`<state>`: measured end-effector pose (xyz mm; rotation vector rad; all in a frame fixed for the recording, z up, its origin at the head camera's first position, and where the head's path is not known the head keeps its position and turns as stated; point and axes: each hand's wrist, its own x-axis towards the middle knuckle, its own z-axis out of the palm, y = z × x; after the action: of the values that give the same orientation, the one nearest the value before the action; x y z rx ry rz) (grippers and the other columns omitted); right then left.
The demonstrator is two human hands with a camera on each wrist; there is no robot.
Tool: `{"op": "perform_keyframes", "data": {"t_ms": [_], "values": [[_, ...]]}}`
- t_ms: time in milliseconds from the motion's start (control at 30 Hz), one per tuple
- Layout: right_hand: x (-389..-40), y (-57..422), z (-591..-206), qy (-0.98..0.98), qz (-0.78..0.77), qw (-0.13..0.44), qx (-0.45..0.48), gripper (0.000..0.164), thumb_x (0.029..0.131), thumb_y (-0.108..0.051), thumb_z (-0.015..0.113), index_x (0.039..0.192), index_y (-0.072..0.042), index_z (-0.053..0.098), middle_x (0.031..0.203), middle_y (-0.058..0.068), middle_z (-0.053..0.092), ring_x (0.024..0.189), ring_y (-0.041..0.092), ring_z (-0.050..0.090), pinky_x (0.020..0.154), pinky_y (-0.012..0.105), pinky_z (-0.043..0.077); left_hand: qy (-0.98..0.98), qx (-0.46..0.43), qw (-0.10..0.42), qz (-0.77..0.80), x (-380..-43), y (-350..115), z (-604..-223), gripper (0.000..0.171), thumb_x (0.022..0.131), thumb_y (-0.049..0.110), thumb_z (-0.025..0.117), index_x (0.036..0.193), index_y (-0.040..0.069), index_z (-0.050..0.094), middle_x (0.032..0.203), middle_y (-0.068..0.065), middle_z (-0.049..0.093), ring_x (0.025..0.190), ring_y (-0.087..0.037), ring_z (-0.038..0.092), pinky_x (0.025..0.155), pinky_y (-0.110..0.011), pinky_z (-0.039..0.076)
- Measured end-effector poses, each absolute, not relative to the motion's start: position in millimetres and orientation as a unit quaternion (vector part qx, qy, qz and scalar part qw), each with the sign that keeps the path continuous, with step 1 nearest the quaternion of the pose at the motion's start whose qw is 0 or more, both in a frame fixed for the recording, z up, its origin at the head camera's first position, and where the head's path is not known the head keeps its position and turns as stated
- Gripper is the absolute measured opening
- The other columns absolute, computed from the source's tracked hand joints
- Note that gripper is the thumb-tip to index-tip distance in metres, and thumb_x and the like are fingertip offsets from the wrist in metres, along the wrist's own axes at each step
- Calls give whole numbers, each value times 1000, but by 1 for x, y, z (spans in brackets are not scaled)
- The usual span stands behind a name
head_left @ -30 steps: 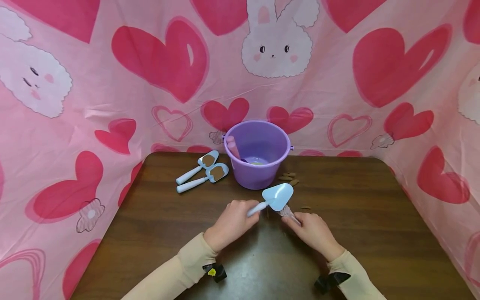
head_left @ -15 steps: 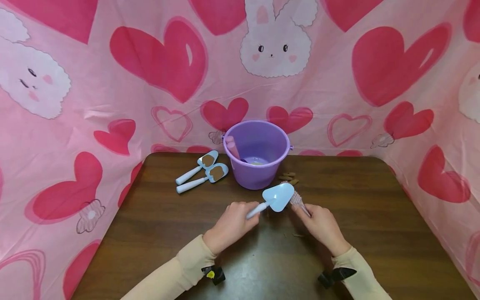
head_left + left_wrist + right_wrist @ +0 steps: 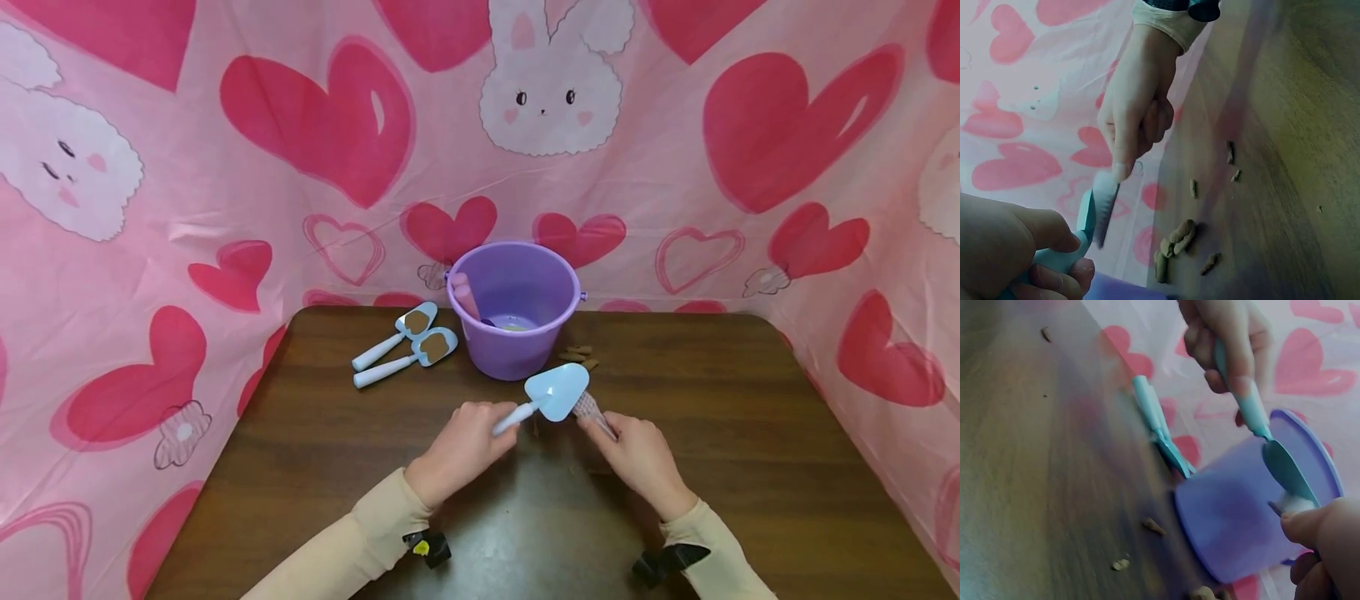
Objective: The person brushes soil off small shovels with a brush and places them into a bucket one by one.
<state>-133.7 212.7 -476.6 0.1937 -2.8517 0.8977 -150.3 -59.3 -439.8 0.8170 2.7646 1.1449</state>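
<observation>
In the head view, my left hand (image 3: 465,446) grips the handle of a light blue garden trowel (image 3: 558,392), its blade raised over the table in front of the bucket. My right hand (image 3: 637,454) holds a small brush (image 3: 588,406) with pale bristles, whose tip meets the right edge of the blade. The left wrist view shows the brush (image 3: 1105,206) right beside the trowel blade (image 3: 1087,212), thumb along its grip. The visible blade face looks bare in the head view. In the right wrist view the brush head is blurred against the trowel (image 3: 1285,469).
A purple bucket (image 3: 510,354) stands at the back, with pink handles (image 3: 465,296) leaning inside. Left of it lie two more blue trowels, one nearer (image 3: 386,371) and one farther (image 3: 377,352), both with brown patches on their blades. Several brown lumps (image 3: 1179,237) lie scattered on the wooden table (image 3: 720,450).
My right hand has moved the brush right and away from me along the trowel, then slightly back left. The left hand and trowel stay almost still.
</observation>
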Motion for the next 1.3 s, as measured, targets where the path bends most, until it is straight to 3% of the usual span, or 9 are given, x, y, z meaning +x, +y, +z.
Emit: {"op": "perform_keyframes", "data": {"t_ms": [167, 433, 567, 733, 900, 1033, 1300], "values": [[-137, 226, -474, -947, 305, 92, 44, 41, 100, -36, 69, 70, -15, 51, 60, -5, 39, 57, 16, 42, 55, 32, 34, 895, 265, 16, 359, -150, -63, -437, 15, 96, 8, 71, 110, 5, 74, 86, -3, 70, 66, -8, 56, 58, -22, 48], [-137, 238, -472, -944, 317, 84, 29, 35, 102, -38, 66, 79, -11, 62, 66, 1, 53, 62, 18, 47, 58, 33, 38, 892, 254, -90, 363, -150, -74, -411, 13, 88, 10, 78, 100, 11, 74, 78, 4, 67, 61, -8, 54, 58, -25, 46], [-135, 242, -473, -944, 318, 82, 23, 34, 101, -39, 67, 84, -10, 66, 71, 2, 60, 63, 19, 50, 59, 34, 39, 884, 240, -117, 382, -158, -84, -381, 19, 86, 7, 76, 104, 9, 71, 87, 0, 69, 72, -14, 58, 67, -31, 50], [-131, 244, -477, -945, 319, 70, 18, 35, 101, -40, 66, 83, -10, 65, 70, 1, 58, 63, 18, 49, 59, 34, 39, 876, 225, -142, 403, -175, -97, -358, 29, 86, 3, 73, 115, 4, 75, 100, -10, 66, 87, -23, 59, 76, -39, 51], [-127, 246, -479, -947, 315, 64, 13, 34, 101, -39, 67, 81, -12, 63, 70, 1, 57, 63, 18, 48, 59, 33, 38, 870, 209, -194, 402, -196, -98, -361, 26, 91, 5, 76, 116, 2, 76, 98, -13, 70, 87, -26, 61, 74, -40, 50], [-126, 246, -478, -946, 318, 61, 11, 35, 102, -40, 66, 81, -12, 63, 72, 1, 59, 64, 18, 49, 59, 33, 38, 869, 192, -199, 411, -208, -92, -372, 22, 93, 10, 78, 114, 3, 75, 102, -13, 69, 91, -27, 61, 78, -41, 50], [-126, 246, -473, -947, 317, 57, 4, 35, 102, -39, 66, 81, -12, 64, 73, 2, 60, 64, 18, 49, 59, 34, 39, 864, 183, -209, 419, -225, -78, -382, 10, 103, 8, 56, 108, 1, 56, 108, -21, 54, 103, -35, 54, 86, -48, 48]]}}
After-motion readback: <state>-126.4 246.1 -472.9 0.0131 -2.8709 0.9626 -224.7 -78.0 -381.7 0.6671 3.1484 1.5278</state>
